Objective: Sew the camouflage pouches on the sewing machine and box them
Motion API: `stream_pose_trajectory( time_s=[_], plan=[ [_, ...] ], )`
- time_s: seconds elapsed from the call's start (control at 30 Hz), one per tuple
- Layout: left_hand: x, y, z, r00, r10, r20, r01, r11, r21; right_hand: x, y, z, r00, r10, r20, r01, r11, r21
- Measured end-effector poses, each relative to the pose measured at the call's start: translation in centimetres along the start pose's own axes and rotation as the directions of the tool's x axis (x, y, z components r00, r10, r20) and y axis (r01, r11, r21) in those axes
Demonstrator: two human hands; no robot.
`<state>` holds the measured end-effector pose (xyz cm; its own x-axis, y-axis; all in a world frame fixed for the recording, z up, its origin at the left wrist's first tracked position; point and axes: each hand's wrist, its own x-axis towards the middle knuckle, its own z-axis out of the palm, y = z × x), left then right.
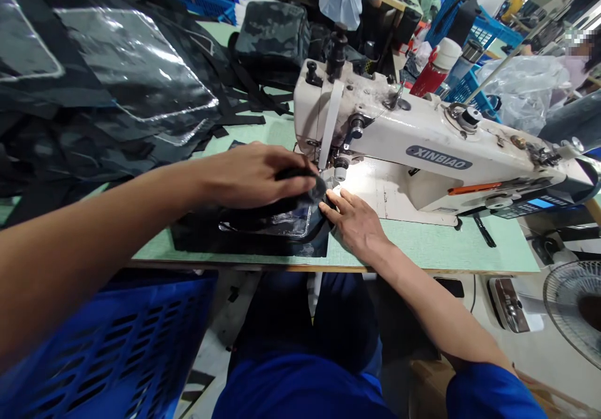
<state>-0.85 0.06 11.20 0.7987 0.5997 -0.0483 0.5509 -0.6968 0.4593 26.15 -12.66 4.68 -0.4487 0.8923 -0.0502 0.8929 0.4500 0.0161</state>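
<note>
Seamwork, probably: pinching cloth (256,242) with left hand (256,173), resting right hand (359,226) spread at its right edge, likely needing even guiding into machine (389,118).

Black fabric (253,243), white sewing machine (394,124); green tabletop (422,243)

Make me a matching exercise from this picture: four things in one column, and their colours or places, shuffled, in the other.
1. Sewing machine
2. Fabric
3. Bottle
4. Fan

A. Red, with a white cap
B. Lower right of the picture
C. White, marked XINBIAO
D. Dark, partly under the left hand

Pairs: 1-C, 2-D, 3-A, 4-B.
</note>
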Motion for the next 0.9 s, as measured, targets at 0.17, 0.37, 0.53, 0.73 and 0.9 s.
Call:
stream_pose_trajectory(
  time_s=[0.17,0.37,0.53,0.73,0.9],
  plan=[
    [-3.2,-0.5,5.4,0.968,0.236,-0.087,-0.200,0.933,0.298,0.0,-0.6,0.3,0.999,0.052,-0.013,-0.052,0.998,0.032],
    [-3.9,-1.2,6.7,0.930,0.335,-0.155,-0.262,0.895,0.362,0.1,-0.8,0.4,0.997,0.073,-0.010,-0.073,0.997,0.034],
    [-3.8,-1.0,6.6,0.903,0.393,-0.175,-0.289,0.855,0.430,0.0,-0.9,0.1,0.997,0.078,-0.006,-0.078,0.996,0.032],
    [-3.0,-0.4,6.3,0.929,0.349,-0.119,-0.266,0.858,0.440,0.6,-0.4,0.1,0.996,0.092,-0.022,-0.091,0.995,0.032],
    [-0.7,-0.1,5.0,0.987,0.158,-0.006,-0.144,0.917,0.372,1.9,0.8,-0.3,0.994,0.093,-0.049,-0.090,0.994,0.065]
  ],
)
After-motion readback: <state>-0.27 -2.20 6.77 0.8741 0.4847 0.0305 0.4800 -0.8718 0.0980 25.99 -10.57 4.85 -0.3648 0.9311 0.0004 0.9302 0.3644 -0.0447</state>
